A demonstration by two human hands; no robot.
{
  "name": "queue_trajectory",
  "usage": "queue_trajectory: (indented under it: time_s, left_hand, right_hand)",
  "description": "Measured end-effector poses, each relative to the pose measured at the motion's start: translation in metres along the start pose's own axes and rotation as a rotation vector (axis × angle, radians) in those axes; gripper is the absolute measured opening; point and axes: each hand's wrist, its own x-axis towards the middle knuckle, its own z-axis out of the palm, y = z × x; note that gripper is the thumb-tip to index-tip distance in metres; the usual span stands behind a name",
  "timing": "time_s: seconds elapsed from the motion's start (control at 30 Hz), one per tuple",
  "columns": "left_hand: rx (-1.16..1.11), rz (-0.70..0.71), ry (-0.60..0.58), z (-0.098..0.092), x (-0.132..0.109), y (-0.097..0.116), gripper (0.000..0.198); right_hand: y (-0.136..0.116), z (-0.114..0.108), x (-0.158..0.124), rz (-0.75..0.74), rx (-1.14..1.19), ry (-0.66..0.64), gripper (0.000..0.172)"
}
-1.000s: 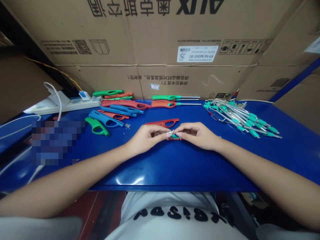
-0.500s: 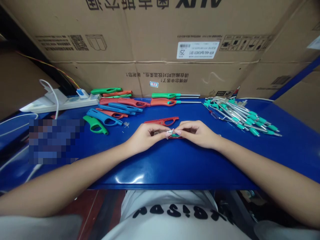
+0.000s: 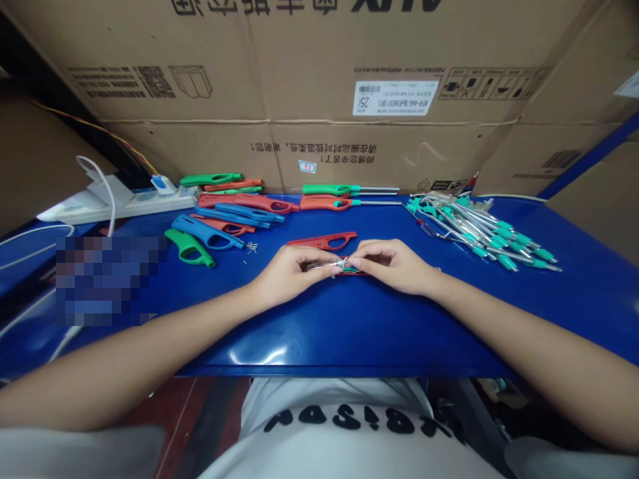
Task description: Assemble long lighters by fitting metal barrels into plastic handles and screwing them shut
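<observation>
My left hand (image 3: pixel 292 274) is closed, pinching a small clear and whitish lighter part (image 3: pixel 341 264) between thumb and fingers. My right hand (image 3: pixel 397 267) meets it from the other side, thumb and forefinger closed on the same part. A bit of teal plastic shows just below the fingertips. Under the hands lies a red lighter casing half (image 3: pixel 360 273), mostly covered by the fingers. Just beyond them, another red casing half (image 3: pixel 324 241) with a trigger opening rests on the blue table (image 3: pixel 319 326).
Green, red and blue lighter casings (image 3: pixel 239 216) are piled at the back left, near small metal pins (image 3: pixel 252 247) and a white power strip (image 3: pixel 144 205). Two lighters with metal tubes (image 3: pixel 344 202) lie at the back. Several teal-tipped metal tubes (image 3: pixel 492 233) heap at right. A cardboard sheet (image 3: pixel 224 100) stands behind.
Both hands stay almost in place, with only slight finger movement on the small part. The view has shifted very slightly.
</observation>
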Motion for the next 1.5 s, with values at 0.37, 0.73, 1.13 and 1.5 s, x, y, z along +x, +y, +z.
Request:
queue_trajectory:
  time_s: [0.37,0.73,1.13,1.5]
  left_hand:
    - [0.036,0.044,-0.002,0.0031,-0.0006,0.0026,0.031]
    - [0.045,-0.003,0.032,0.0058,-0.0002,0.0054,0.034]
    - [0.112,0.026,0.068,0.0024,-0.0004,-0.0004,0.034]
    - [0.131,0.088,0.066,0.0078,-0.0008,-0.0018,0.030]
  right_hand:
    - [0.0018,0.0023,-0.0008,0.016,-0.046,-0.012,0.034]
    - [0.0014,0.0024,0.0022,0.111,0.039,0.018,0.032]
    - [-0.0060,0.0013,0.0053,0.238,0.232,0.112,0.039]
    - [-0.0042,0.0048,0.0025,0.199,0.198,0.139,0.038]
